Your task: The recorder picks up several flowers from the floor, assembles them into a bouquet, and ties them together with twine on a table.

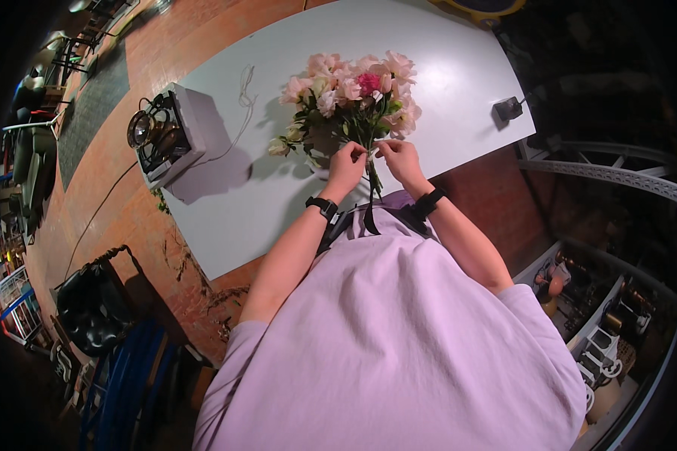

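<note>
A bouquet of pale pink and cream flowers (348, 89) lies on the white table, with one deep pink bloom (368, 83) near its middle. Its green stems (373, 178) are gathered in a bundle pointing toward me. Left of the stems, my left hand (346, 167) is closed in a pinch. My right hand (402, 160) pinches on the other side, close to the left. A thin pale string seems to run between the fingertips across the stems; it shows only faintly. Black bands circle both wrists. A dark strip (370, 220) hangs below the stem ends.
On the white table (226, 240) a white box (185, 128) holding dark round items stands at the left. Loose pale string (246, 94) lies beside it. A small black block (508, 109) sits near the right edge. A black tufted chair (90, 304) and sectioned bin (617, 301) flank me.
</note>
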Available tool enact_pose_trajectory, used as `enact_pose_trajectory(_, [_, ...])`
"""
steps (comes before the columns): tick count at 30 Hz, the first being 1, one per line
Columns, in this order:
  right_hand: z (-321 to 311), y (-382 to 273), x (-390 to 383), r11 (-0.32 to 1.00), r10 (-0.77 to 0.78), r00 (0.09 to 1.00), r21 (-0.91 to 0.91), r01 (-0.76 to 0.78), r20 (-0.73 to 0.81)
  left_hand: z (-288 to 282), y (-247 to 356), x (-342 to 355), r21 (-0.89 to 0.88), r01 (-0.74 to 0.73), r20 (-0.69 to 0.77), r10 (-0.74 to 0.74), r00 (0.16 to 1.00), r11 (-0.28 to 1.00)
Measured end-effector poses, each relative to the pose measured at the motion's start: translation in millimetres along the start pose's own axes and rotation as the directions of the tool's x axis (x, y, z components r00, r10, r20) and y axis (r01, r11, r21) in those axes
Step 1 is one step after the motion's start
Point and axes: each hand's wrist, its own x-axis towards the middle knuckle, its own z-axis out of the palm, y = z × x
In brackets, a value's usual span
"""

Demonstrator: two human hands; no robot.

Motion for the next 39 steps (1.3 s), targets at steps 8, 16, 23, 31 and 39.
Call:
enact_pose_trajectory(8, [-7.0,-21.8,-27.8,0.991,-0.127,0.992,0.048,0.126,0.018,4.2,-3.4,2.2,-0.010,-0.004,-0.076,0.004,0.997,1.000])
enact_pose_trajectory(16, [5.8,-22.2,-10.4,0.956,-0.244,0.964,0.192,0.221,0.105,2.9,-2.3,1.4,0.255,-0.243,0.071,0.232,0.970,0.936])
enact_pose_trajectory(23, [-7.1,7.3,-3.3,0.975,-0.023,0.996,0.223,0.004,0.080,5.1,-9.3,-2.4,-0.105,0.024,0.045,-0.020,0.999,0.994])
enact_pose_trajectory(31, [2.2,18.1,-8.1,0.989,-0.102,0.982,0.122,0.083,0.157,2.5,3.4,-4.8,-0.035,0.004,0.021,-0.003,1.000,0.999])
enact_pose_trajectory(39, [4.4,22.7,-5.9,0.984,-0.032,0.964,0.179,-0.017,0.265,4.4,5.6,-7.0,-0.114,-0.047,-0.073,0.039,0.997,0.992])
